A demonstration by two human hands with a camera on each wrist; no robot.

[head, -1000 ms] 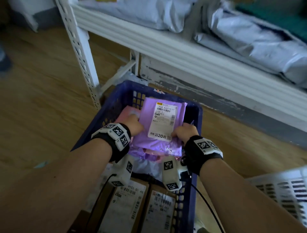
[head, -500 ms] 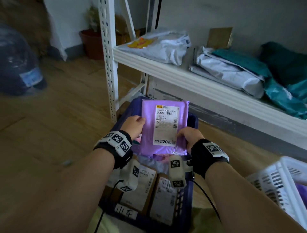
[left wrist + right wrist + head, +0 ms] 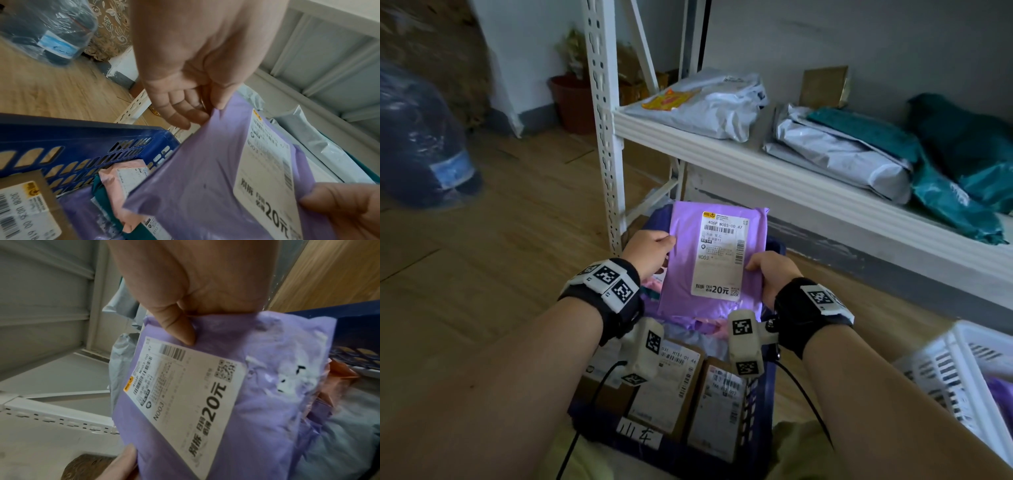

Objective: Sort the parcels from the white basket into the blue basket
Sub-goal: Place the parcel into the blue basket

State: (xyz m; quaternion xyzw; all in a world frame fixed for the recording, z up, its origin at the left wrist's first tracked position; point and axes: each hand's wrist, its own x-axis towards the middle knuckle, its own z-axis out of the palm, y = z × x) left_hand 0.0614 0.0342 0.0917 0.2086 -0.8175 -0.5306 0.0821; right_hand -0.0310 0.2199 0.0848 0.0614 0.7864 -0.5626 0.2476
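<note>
A purple parcel [image 3: 685,270] with a white shipping label is held up over the blue basket [image 3: 763,404], label facing me. My left hand [image 3: 650,250] pinches its left edge, thumb on top, as the left wrist view shows at the parcel [image 3: 195,178]. My right hand [image 3: 770,270] grips its right edge, thumb pressed on the front of the parcel [image 3: 267,386]. The blue basket [image 3: 61,138] holds brown boxes [image 3: 671,387] and pink, teal and purple bags [image 3: 123,183]. The white basket [image 3: 959,370] sits at the lower right with a purple parcel inside.
A white metal shelf [image 3: 756,171] runs behind the blue basket, loaded with grey and teal bags [image 3: 842,150]. Its upright post [image 3: 606,137] stands just left of the parcel. A large water bottle [image 3: 417,137] stands on the wooden floor at the left.
Both hands have lifted the purple parcel up out of the blue basket and tilted its label toward me. The head view has risen to take in the shelf.
</note>
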